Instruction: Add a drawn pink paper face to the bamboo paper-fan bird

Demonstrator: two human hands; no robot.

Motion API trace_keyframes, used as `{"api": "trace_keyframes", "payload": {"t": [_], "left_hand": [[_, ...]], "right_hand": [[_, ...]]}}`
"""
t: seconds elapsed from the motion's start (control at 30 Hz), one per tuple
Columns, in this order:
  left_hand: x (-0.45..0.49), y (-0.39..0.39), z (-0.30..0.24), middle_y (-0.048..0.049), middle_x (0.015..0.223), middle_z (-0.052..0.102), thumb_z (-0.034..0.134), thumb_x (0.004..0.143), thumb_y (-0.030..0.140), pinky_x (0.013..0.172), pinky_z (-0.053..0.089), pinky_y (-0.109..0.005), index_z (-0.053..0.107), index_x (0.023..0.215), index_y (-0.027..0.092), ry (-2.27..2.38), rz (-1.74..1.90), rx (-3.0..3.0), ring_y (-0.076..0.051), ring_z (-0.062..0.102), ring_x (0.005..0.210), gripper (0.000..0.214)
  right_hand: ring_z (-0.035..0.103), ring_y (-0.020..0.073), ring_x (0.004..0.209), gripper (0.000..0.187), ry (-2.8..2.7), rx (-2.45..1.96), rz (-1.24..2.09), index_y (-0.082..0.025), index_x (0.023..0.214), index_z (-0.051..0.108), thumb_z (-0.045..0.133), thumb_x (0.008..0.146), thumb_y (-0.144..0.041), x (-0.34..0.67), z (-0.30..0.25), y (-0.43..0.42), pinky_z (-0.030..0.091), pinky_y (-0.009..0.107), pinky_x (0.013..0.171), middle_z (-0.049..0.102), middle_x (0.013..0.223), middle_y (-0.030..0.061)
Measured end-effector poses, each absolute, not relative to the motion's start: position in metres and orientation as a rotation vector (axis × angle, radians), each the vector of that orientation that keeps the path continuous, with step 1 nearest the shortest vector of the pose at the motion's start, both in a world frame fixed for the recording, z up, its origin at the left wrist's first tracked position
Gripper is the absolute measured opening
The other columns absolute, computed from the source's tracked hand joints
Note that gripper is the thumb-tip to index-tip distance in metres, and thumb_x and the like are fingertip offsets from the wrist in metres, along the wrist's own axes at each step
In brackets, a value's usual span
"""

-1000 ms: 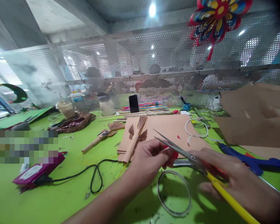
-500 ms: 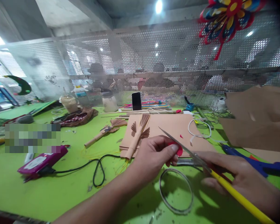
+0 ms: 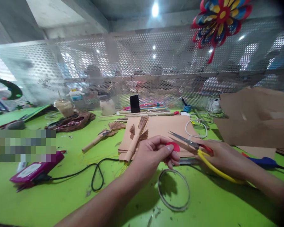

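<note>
No text, brand, number or sign can be read here, for even the pale label (image 3: 30, 170) on the magenta device (image 3: 54, 160) lying at the left of the bench (image 3: 47, 205) is too blurred to make out.

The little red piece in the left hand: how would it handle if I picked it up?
The red piece looks small and flat, so it's probably very light. Its edge extends past the left hand's thumb without drooping, suggesting some stiffness. Its material is unclear.
</note>
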State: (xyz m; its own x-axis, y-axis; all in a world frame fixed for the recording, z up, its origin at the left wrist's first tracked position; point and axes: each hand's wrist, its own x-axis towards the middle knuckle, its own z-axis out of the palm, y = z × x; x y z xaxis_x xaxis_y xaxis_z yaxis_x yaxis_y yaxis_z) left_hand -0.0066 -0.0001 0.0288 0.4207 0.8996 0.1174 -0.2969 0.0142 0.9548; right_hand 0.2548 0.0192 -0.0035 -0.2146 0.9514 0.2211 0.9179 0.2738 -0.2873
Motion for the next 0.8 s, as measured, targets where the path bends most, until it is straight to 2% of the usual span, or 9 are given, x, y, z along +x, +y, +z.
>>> {"api": "trace_keyframes", "payload": {"t": [0.1, 0.23, 0.3, 0.33, 0.4, 0.47, 0.53, 0.8], "left_hand": [[-0.006, 0.000, 0.028, -0.0091, 0.073, 0.072, 0.068, 0.083, 0.026, 0.059, 0.052, -0.025, 0.061, 0.085, 0.012, 0.629, 1.031, 1.200, -0.016, 0.068, 0.065, 0.016], [-0.006, 0.002, 0.024, -0.0130, 0.080, 0.074, 0.064, 0.085, 0.026, 0.065, 0.054, -0.029, 0.058, 0.088, 0.012, 0.659, 1.007, 1.213, -0.020, 0.071, 0.073, 0.016], [-0.005, 0.004, 0.021, -0.0142, 0.084, 0.074, 0.063, 0.086, 0.027, 0.067, 0.054, -0.030, 0.058, 0.089, 0.012, 0.669, 0.989, 1.226, -0.021, 0.072, 0.077, 0.017], [-0.005, 0.005, 0.020, -0.0144, 0.084, 0.074, 0.063, 0.086, 0.028, 0.068, 0.054, -0.030, 0.058, 0.090, 0.012, 0.670, 0.980, 1.232, -0.022, 0.072, 0.079, 0.017], [-0.005, 0.005, 0.019, -0.0141, 0.084, 0.074, 0.063, 0.086, 0.030, 0.069, 0.054, -0.030, 0.058, 0.090, 0.012, 0.660, 0.956, 1.237, -0.023, 0.072, 0.082, 0.019], [-0.004, 0.004, 0.020, -0.0130, 0.083, 0.074, 0.065, 0.084, 0.032, 0.069, 0.054, -0.031, 0.058, 0.090, 0.012, 0.641, 0.932, 1.246, -0.023, 0.072, 0.082, 0.022], [-0.003, 0.002, 0.021, -0.0119, 0.081, 0.073, 0.068, 0.083, 0.035, 0.069, 0.054, -0.031, 0.059, 0.090, 0.012, 0.626, 0.915, 1.268, -0.022, 0.071, 0.080, 0.025], [-0.004, 0.002, 0.019, -0.0102, 0.078, 0.073, 0.072, 0.080, 0.041, 0.068, 0.055, -0.033, 0.056, 0.088, 0.014, 0.596, 0.937, 1.297, -0.020, 0.070, 0.075, 0.032]], "right_hand": [[0.067, 0.0321, 0.095, 0.039, -2.241, -1.796, 0.165, -0.027, 0.119, 0.068, 0.055, 0.084, -0.040, 0.265, -0.008, 0.029, 0.052, 0.040, 0.076, 0.073, 0.110, 0.0103], [0.064, 0.0358, 0.099, 0.040, -2.172, -1.736, 0.214, -0.021, 0.110, 0.072, 0.060, 0.079, -0.043, 0.273, -0.005, 0.033, 0.049, 0.049, 0.085, 0.072, 0.108, 0.0149], [0.063, 0.0356, 0.101, 0.041, -2.100, -1.726, 0.203, -0.018, 0.109, 0.072, 0.057, 0.082, -0.045, 0.267, 0.003, 0.027, 0.047, 0.051, 0.088, 0.071, 0.110, 0.0164], [0.063, 0.0341, 0.102, 0.043, -2.063, -1.711, 0.234, -0.017, 0.111, 0.071, 0.054, 0.085, -0.046, 0.261, 0.008, 0.022, 0.048, 0.049, 0.088, 0.070, 0.112, 0.0161], [0.066, 0.0254, 0.093, 0.044, -2.008, -1.626, 0.389, -0.022, 0.109, 0.070, 0.044, 0.092, -0.051, 0.244, 0.020, 0.009, 0.053, 0.038, 0.080, 0.073, 0.106, 0.0093], [0.066, 0.0229, 0.088, 0.042, -1.879, -1.390, 0.824, -0.019, 0.096, 0.072, 0.050, 0.089, -0.055, 0.224, 0.030, -0.003, 0.052, 0.033, 0.077, 0.073, 0.095, 0.0076], [0.064, 0.0199, 0.083, 0.038, -1.819, -1.260, 0.990, -0.019, 0.090, 0.072, 0.056, 0.087, -0.053, 0.207, 0.038, -0.010, 0.050, 0.030, 0.073, 0.072, 0.088, 0.0054], [0.051, 0.0127, 0.067, 0.025, -1.748, -1.148, 1.237, -0.016, 0.073, 0.072, 0.069, 0.079, -0.040, 0.191, 0.040, -0.001, 0.039, 0.026, 0.064, 0.062, 0.070, 0.0004]]}}
